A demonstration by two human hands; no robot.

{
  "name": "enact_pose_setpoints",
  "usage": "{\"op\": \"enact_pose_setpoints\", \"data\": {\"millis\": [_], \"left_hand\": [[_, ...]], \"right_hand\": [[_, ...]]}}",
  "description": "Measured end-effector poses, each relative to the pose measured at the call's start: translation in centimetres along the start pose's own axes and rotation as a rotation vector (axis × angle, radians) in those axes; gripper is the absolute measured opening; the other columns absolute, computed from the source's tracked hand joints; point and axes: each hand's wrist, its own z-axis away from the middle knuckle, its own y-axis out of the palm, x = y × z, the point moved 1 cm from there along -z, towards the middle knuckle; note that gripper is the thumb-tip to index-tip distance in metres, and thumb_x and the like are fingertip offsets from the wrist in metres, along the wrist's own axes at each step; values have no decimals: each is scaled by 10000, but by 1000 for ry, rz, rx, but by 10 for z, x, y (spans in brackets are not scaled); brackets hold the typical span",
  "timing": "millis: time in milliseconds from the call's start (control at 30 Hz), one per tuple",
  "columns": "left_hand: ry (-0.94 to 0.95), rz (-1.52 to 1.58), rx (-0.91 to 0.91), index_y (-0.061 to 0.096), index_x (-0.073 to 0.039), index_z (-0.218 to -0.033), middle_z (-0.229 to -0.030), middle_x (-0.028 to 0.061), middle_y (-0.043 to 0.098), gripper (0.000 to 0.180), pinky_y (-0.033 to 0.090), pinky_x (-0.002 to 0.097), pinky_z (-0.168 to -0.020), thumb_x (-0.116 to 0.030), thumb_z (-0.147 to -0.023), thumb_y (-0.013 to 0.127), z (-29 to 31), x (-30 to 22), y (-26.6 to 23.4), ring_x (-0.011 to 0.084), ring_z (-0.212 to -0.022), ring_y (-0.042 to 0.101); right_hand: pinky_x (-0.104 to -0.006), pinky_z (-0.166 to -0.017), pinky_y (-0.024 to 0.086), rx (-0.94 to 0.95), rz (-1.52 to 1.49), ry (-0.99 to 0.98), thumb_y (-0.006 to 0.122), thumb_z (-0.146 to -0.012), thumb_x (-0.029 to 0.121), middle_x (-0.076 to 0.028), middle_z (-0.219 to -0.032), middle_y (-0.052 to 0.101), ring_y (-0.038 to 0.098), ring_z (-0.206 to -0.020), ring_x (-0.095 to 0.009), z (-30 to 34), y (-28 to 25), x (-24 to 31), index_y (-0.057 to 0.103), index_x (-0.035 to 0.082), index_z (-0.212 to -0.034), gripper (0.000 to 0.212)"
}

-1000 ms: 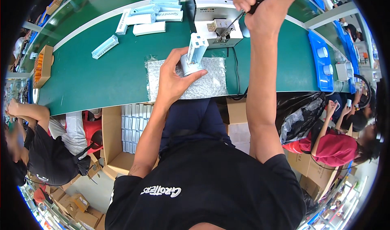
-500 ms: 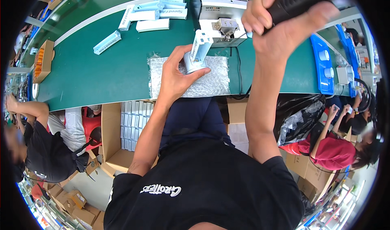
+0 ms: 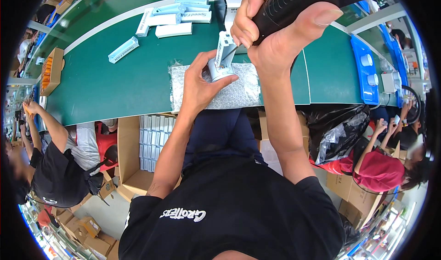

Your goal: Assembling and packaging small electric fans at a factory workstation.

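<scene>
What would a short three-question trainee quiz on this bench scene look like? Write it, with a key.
1. True or false: the left hand grips the small white device above the bubble-wrap sheet.
2. What does the right hand hold? A) black ribbed tool handle B) cardboard box C) blue tray
3. Fill in: the white boxes lie on a ____ table.

Key: 1 true; 2 A; 3 green.
</scene>
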Motion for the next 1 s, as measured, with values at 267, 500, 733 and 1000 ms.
{"op": "enact_pose_setpoints", "data": {"millis": [267, 500, 733, 1000], "left_hand": [[19, -7, -23, 669, 6, -1228, -1047, 78, 660, 652, 505, 308, -787, -197, -689, 974, 2, 4, -4, 172, -908, 623], [72, -33, -17, 675, 6, -1216, -1062, 82, 661, 626, 513, 320, -800, -175, -693, 968, 1, 0, -5, 183, -921, 626], [48, -15, 5, 676, 3, -1223, -1087, 83, 663, 627, 516, 320, -808, -164, -694, 968, -1, 2, -6, 188, -936, 637], [14, 12, -21, 670, -4, -1223, -1087, 79, 666, 623, 514, 309, -821, -141, -691, 964, 2, 2, -4, 189, -936, 651]], "right_hand": [[-266, -432, 408, -594, 550, 560, 504, -769, 957, -78, -549, 507, 467, -430, -149, -3, 49, 22, 512, 2, -846, 958], [-253, -447, 373, -499, 408, 587, 531, -875, 851, -76, -563, 511, 449, -448, -140, 0, 50, 15, 513, 5, -877, 846], [-247, -456, 375, -602, 192, 605, 542, -862, 858, -75, -567, 515, 464, -459, -137, 1, 53, 13, 525, 6, -875, 852], [-269, -362, 343, -533, 607, 374, 422, -870, 914, -44, -481, 439, 397, -354, -147, -35, -4, 68, 482, 67, -737, 859]]}}
